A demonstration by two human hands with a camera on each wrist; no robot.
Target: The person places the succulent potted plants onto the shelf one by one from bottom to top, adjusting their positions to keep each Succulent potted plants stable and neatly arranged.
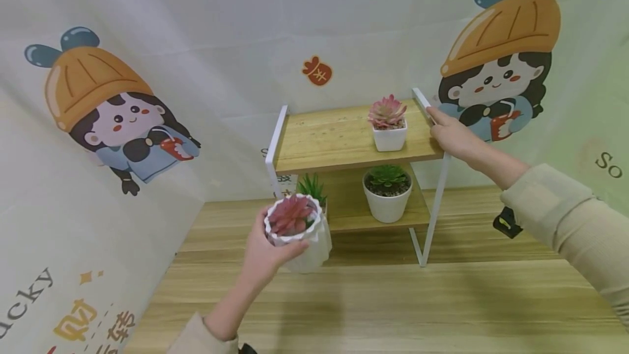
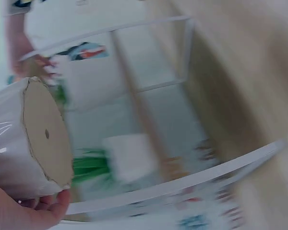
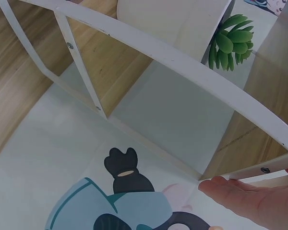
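My left hand (image 1: 267,253) grips a white fluted pot (image 1: 314,247) with a red succulent (image 1: 292,216), held in the air before the shelf's left side. In the left wrist view, the pot's flat base (image 2: 47,134) shows a small hole. My right hand (image 1: 454,135) holds the right side frame of a two-tier wooden shelf (image 1: 324,135) near the top board; in the right wrist view, its fingers (image 3: 249,196) lie along the white bar. On the top board stands a pink succulent in a square white pot (image 1: 390,138).
The lower board bears a green succulent in a round white pot (image 1: 388,205) and a spiky green plant (image 1: 311,187), partly hidden behind the held pot. The shelf stands on a wood-grain surface (image 1: 393,305) against a printed cloth (image 1: 236,59). A small black object (image 1: 508,223) lies at the right.
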